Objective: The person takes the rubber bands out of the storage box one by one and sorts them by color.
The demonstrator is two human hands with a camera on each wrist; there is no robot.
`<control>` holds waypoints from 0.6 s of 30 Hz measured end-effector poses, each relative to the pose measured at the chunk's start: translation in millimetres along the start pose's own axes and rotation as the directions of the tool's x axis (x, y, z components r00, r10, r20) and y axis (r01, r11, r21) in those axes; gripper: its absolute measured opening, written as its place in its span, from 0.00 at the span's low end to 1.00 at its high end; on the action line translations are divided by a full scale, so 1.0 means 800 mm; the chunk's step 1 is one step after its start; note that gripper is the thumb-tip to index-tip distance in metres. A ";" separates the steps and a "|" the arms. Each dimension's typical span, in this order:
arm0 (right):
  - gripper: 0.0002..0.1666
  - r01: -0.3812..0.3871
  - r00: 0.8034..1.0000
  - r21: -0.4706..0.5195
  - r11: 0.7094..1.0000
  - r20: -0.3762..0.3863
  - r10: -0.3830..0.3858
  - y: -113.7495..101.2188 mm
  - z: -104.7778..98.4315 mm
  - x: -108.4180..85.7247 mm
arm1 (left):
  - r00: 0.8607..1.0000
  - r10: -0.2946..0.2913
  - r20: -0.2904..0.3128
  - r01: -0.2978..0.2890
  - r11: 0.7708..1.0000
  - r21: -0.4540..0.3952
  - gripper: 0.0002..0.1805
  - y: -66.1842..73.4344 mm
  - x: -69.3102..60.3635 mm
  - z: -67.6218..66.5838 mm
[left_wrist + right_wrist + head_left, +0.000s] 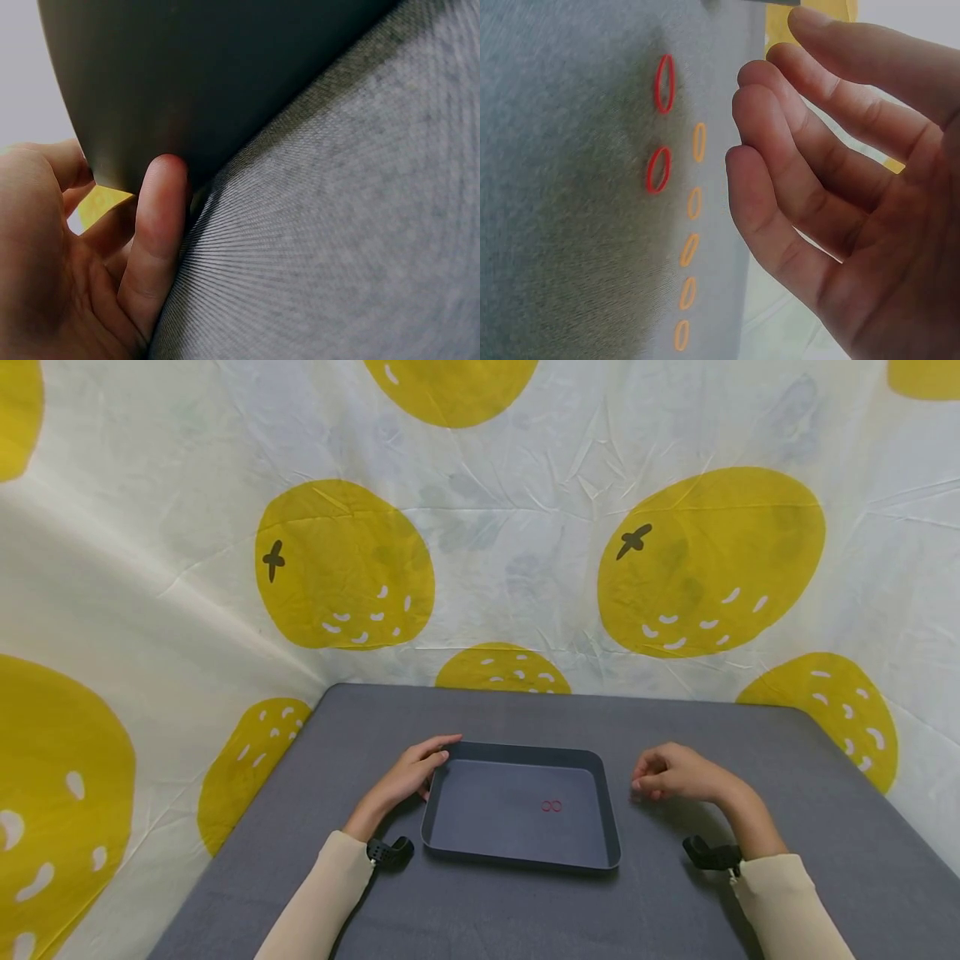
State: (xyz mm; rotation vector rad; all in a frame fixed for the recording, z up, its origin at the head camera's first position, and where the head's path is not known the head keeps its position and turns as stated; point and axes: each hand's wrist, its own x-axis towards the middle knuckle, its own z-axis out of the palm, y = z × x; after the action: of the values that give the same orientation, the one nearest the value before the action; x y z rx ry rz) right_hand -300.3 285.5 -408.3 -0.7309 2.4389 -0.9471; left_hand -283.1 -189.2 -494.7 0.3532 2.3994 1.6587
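Note:
A shallow dark grey rectangular tray point(517, 862) lies on the table, with two small red rings point(551, 806) side by side inside it. At its far left corner, my left hand point(408, 774) holds the rim, thumb over the edge and fingers outside. The left wrist view shows the little finger point(161, 206) against the tray's outer wall point(150, 90). My right hand point(678, 772) hovers beyond the tray's right side, its fingers loosely curled with nothing between them. Near those fingers, the right wrist view shows two red rings point(658, 169) and several orange rings point(694, 203) on grey cloth.
A grey cloth point(495, 914) covers the table. White sheeting point(517, 577) printed with yellow fruit hangs behind it and along the left. Each wrist carries a black camera mount, the left one point(392, 853) close to the tray's left wall.

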 end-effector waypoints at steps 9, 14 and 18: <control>0.09 0.029 1.000 -0.023 0.999 -0.009 -0.029 -0.018 0.001 0.001 | 1.000 0.006 0.002 -0.006 1.000 0.003 0.23 -0.001 0.001 0.000; 0.09 0.034 0.999 -0.032 0.999 -0.009 -0.034 -0.028 0.002 0.004 | 1.000 0.006 0.007 -0.006 1.000 0.005 0.24 0.000 0.002 0.000; 0.09 0.039 0.999 -0.047 0.998 -0.004 -0.040 -0.038 0.003 0.006 | 1.000 -0.002 0.002 0.002 1.000 0.013 0.24 0.001 0.001 0.000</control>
State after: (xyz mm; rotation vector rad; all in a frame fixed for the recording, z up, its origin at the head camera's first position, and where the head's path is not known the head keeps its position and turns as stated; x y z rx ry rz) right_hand -293.4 262.3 -389.6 -0.7965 2.4671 -0.9108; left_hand -283.6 -188.4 -494.4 0.3547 2.4088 1.6419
